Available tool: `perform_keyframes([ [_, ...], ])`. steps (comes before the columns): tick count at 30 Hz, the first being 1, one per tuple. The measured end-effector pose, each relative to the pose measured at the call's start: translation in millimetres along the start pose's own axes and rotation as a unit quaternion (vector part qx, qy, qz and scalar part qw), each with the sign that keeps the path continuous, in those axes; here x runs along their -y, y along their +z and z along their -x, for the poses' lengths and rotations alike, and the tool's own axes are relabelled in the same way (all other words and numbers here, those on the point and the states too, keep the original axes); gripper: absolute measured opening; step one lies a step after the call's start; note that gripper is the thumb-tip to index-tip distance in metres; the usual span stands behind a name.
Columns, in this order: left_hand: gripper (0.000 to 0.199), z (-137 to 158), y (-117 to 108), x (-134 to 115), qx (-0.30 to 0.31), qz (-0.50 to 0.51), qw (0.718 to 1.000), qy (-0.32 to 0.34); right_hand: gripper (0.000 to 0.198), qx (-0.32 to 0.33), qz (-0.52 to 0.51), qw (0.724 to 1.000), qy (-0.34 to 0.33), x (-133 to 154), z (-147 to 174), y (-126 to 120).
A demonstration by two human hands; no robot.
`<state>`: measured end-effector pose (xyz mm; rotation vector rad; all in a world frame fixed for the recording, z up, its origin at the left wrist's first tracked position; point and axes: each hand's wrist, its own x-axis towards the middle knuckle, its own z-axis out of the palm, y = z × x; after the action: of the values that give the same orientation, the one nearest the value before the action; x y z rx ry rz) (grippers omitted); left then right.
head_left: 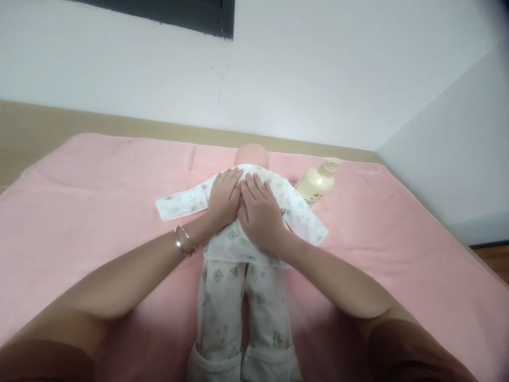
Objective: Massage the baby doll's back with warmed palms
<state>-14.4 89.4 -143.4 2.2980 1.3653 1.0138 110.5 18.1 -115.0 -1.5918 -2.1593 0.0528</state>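
Note:
A baby doll (252, 155) lies on a pink cloth (99, 212) with its head toward the wall. It wears a white printed shirt (227, 243) with its sleeves spread out, and matching trousers (222, 302) with rolled cuffs. My left hand (226, 197) rests flat on the upper part of the shirt, fingers stretched out. Beside it, my right hand (262, 215) lies open on the shirt too, the two hands touching near the middle. A bracelet (184, 240) circles my left wrist. Part of the shirt is hidden under my hands.
To the right of the doll, a pale yellow pump bottle (318, 181) lies on the cloth near the right sleeve. Behind the cloth runs a tan edge (159, 126) along the white wall (278, 79). A dark frame (191, 15) is on the wall above.

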Motion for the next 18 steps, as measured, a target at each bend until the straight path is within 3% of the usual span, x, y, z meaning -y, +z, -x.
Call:
perform_keyframes([
  [5, 0.054, -1, 0, 1, -0.020, 0.022, 1.000, -0.002, 0.058, 0.032, -0.029, 0.999, -0.017, -30, -21, -4],
  [8, 0.054, 0, 1, 1, -0.019, 0.022, 1.000, -0.010, 0.058, 0.036, -0.028, 0.999, 0.021, -43, -32, -8],
  [11, 0.055, -1, 1, 0, -0.018, 0.025, 0.999, -0.012, 0.060, 0.029, 0.010, 0.998, 0.049, -28, -21, -13],
  [15, 0.054, -1, 1, 0, -0.015, 0.022, 0.999, -0.021, 0.063, 0.042, 0.053, 0.998, 0.003, 7, 7, -18],
  [18, 0.053, -2, 1, -1, -0.020, 0.030, 0.999, -0.021, 0.063, 0.040, 0.034, 0.999, 0.007, 8, 5, -17],
])
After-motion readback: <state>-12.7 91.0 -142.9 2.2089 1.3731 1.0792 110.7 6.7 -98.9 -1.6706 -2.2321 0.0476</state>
